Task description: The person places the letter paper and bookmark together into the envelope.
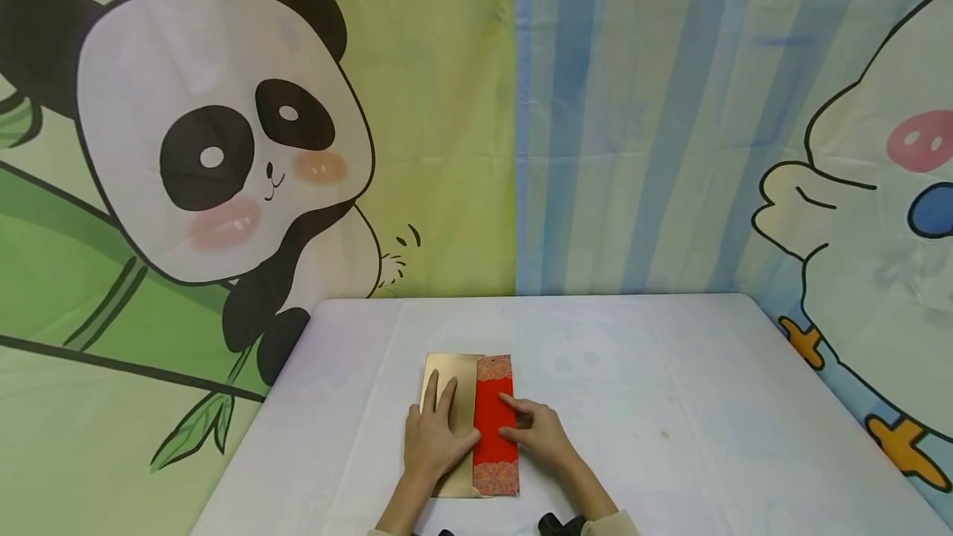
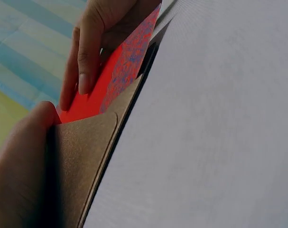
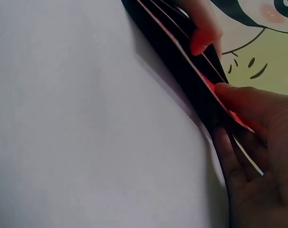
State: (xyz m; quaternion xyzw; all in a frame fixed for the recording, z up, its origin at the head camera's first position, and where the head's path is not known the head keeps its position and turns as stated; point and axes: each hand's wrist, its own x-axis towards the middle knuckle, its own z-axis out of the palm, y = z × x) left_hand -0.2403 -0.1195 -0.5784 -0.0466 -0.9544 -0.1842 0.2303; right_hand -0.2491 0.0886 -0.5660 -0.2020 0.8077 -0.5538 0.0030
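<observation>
A folded paper piece lies on the white table, with a plain gold panel [image 1: 462, 404] on the left and a red panel [image 1: 492, 413] on the right. Patterned bands cross both ends of the red panel. My left hand [image 1: 433, 441] rests on the gold panel with fingers spread, its thumb reaching the seam between the two panels. At the red panel's outer edge, my right hand [image 1: 542, 433] pinches the paper between thumb and fingers. Seen from the right wrist, that edge is raised off the table, its dark underside [image 3: 181, 71] showing and fingers beneath it.
The white table [image 1: 670, 404] extends around the paper. Behind it hangs a curtain [image 1: 633, 122] printed with a panda and another cartoon animal. Dark objects [image 1: 560, 524] sit by the wrists at the bottom edge of the head view.
</observation>
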